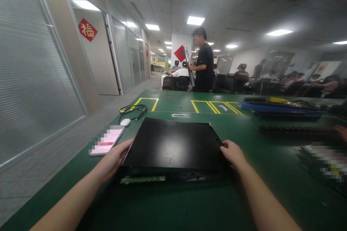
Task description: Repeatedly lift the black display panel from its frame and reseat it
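Left hand (115,158) and right hand (233,153) grip the black screen (173,144) by its sides (fingers seem tucked under); best hold it flat, touching edges only.

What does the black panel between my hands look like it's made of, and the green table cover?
The black panel: likely glass or glossy plastic, smooth; it mirrors a ceiling light as a soft blotch. The green table cover: probably a matte rubber or vinyl mat; flat, dull, hardly any glare.
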{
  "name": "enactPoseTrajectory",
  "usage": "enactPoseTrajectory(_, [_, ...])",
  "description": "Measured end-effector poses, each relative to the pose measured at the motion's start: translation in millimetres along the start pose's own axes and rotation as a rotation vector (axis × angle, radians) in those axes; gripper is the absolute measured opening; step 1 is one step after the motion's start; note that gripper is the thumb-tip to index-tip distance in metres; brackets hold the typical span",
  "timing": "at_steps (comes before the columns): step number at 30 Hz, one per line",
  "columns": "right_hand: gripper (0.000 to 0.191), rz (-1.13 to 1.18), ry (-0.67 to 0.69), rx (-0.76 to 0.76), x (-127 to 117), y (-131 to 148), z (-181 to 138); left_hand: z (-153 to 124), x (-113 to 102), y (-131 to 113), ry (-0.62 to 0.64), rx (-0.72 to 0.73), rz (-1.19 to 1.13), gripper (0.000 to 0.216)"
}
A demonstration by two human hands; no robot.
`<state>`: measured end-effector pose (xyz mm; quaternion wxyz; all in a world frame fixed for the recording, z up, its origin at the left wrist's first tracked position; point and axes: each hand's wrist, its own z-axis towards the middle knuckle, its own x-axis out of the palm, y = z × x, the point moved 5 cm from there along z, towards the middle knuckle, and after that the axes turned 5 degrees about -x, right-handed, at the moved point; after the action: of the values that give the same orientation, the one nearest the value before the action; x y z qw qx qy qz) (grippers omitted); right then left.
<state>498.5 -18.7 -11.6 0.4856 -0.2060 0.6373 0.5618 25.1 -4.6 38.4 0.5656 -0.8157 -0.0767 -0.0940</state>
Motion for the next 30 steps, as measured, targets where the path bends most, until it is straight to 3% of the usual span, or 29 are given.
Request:
enactPoseTrajectory(4, [0.03,0.005,-0.001,0.008,-0.4,1.2,-0.9,-1.4,-3.0,1.4,-0.027,0.006,0.046,0.037])
enactPoseTrajectory(12, [0.032,-0.011,0.003,-0.01,2.9,-0.5,1.5,-0.9,-2.6,5.4,0.069,0.039,0.103,0.057])
enactPoseTrajectory(20, [0.06,-0.023,-0.016,-0.013,3.3,-0.5,0.5,-1.1,-2.7,3.0,0.049,0.07,0.131,0.061])
enactPoseTrajectory(24, [0.055,-0.018,-0.002,-0.024,2.5,1.2,0.2,-5.1,-1.3,-1.6,0.02,0.108,0.133,0.061])
enactPoseTrajectory(30, [0.051,-0.009,-0.017,-0.029,2.5,-0.3,2.1,-9.7,6.1,-2.0,0.086,0.102,0.064,0.067])
